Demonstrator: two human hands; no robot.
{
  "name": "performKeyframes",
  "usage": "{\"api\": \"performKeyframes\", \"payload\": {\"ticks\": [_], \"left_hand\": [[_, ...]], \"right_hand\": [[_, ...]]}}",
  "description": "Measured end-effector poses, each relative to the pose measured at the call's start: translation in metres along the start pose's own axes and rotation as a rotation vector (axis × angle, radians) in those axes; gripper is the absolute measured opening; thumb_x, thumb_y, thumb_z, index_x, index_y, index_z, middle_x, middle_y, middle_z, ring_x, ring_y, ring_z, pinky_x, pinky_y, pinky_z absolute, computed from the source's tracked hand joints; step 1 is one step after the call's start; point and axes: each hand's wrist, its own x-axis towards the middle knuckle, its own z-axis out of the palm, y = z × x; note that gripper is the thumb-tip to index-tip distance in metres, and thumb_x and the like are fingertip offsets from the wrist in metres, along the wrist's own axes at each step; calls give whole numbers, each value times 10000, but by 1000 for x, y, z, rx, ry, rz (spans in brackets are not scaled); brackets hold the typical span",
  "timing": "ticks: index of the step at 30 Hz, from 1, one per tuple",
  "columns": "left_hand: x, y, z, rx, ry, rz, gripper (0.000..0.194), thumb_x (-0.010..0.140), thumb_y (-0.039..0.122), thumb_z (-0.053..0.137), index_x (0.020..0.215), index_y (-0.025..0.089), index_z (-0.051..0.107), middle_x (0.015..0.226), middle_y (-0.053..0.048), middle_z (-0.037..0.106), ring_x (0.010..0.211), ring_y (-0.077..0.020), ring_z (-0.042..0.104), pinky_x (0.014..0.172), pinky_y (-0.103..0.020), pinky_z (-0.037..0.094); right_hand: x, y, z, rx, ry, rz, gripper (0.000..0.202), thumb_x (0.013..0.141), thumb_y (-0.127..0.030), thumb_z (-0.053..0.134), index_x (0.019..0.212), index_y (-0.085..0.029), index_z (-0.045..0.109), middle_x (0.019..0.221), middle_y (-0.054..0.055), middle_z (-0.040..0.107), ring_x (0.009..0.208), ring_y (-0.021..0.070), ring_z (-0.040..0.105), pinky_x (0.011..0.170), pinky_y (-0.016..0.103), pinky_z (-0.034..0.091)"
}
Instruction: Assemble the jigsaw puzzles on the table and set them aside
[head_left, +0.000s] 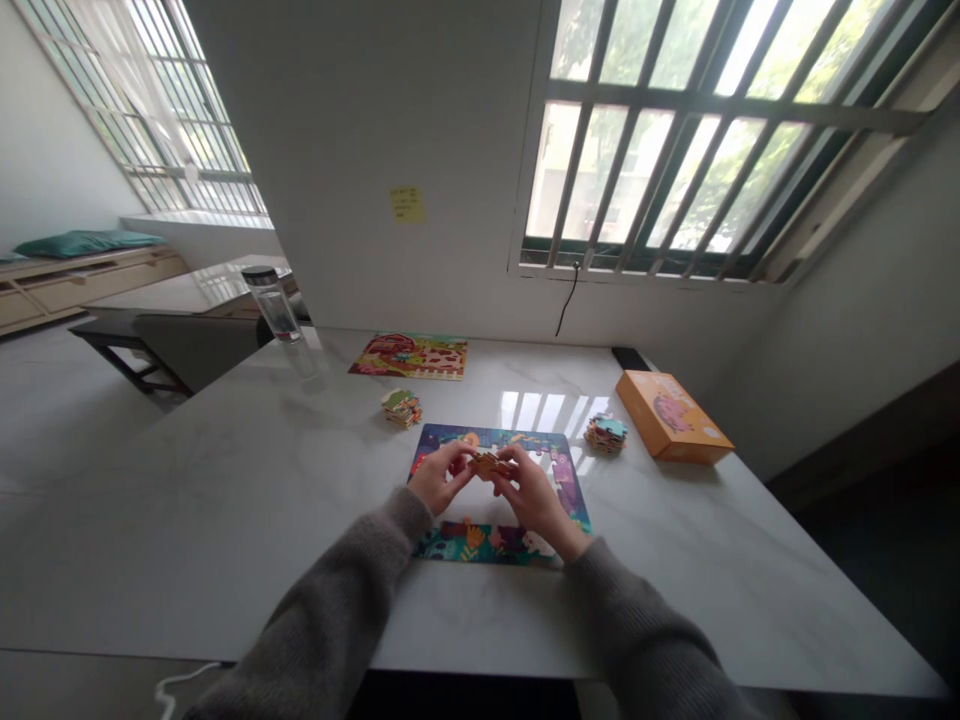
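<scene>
My left hand [442, 477] and my right hand [531, 492] meet over a puzzle frame, with their fingers closed on brown puzzle pieces [487, 465] between them. Beneath them, the puzzle frame [450, 548] lies flat on the table, with a colourful joined border and a white middle partly covered by my hands. One stack of puzzle pieces [402, 408] sits beyond its upper left corner. Another stack of pieces [606, 432], with a light blue one on top, is past its upper right corner.
A farm picture sheet [411, 357] lies near the wall. On the right is an orange box [673, 417], with a dark object [630, 359] behind it. A glass bottle [273, 305] stands at the back left edge of the white table [300, 540].
</scene>
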Motion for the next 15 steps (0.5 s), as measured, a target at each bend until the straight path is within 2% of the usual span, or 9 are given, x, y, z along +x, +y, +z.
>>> {"api": "performKeyframes", "payload": {"ticks": [2, 4, 7, 11, 15], "left_hand": [[-2, -3, 0, -102, -65, -59, 195, 933, 341, 563, 1043, 185, 602, 682, 24, 585, 623, -133, 574, 653, -264, 474], [-3, -2, 0, -230, -103, -93, 202, 920, 328, 574, 1059, 183, 589, 770, -7, 646, 718, -154, 644, 727, -286, 510], [-3, -2, 2, -333, -115, -110, 241, 905, 354, 580, 1064, 175, 599, 938, -57, 672, 875, -192, 665, 797, -311, 522], [-4, -8, 7, -360, -104, -125, 259, 888, 382, 634, 1023, 171, 573, 905, -51, 665, 826, -186, 665, 749, -302, 539], [-5, -16, 8, -225, -34, -59, 457, 883, 258, 648, 1302, 206, 474, 1073, -77, 686, 952, -206, 688, 872, -358, 555]], "right_hand": [[-1, 3, -1, -142, 21, -92, 79, 890, -239, 611, 921, -228, 539, 904, 22, 593, 753, 160, 614, 701, 328, 541], [-2, 5, -2, -245, 44, -194, 84, 868, -152, 593, 898, -225, 564, 943, 37, 565, 868, 184, 601, 802, 354, 533], [-4, 6, -4, -301, 28, -281, 255, 811, -45, 560, 979, -234, 586, 1074, 68, 549, 1049, 218, 573, 929, 393, 513], [-8, 6, -4, -359, -66, -326, 482, 753, 23, 503, 1137, -255, 591, 1270, 90, 497, 1230, 230, 520, 1048, 417, 469], [-8, 3, -13, -444, -131, -342, 622, 778, 27, 440, 1307, -281, 548, 1419, 84, 455, 1327, 220, 470, 1107, 423, 431]]}}
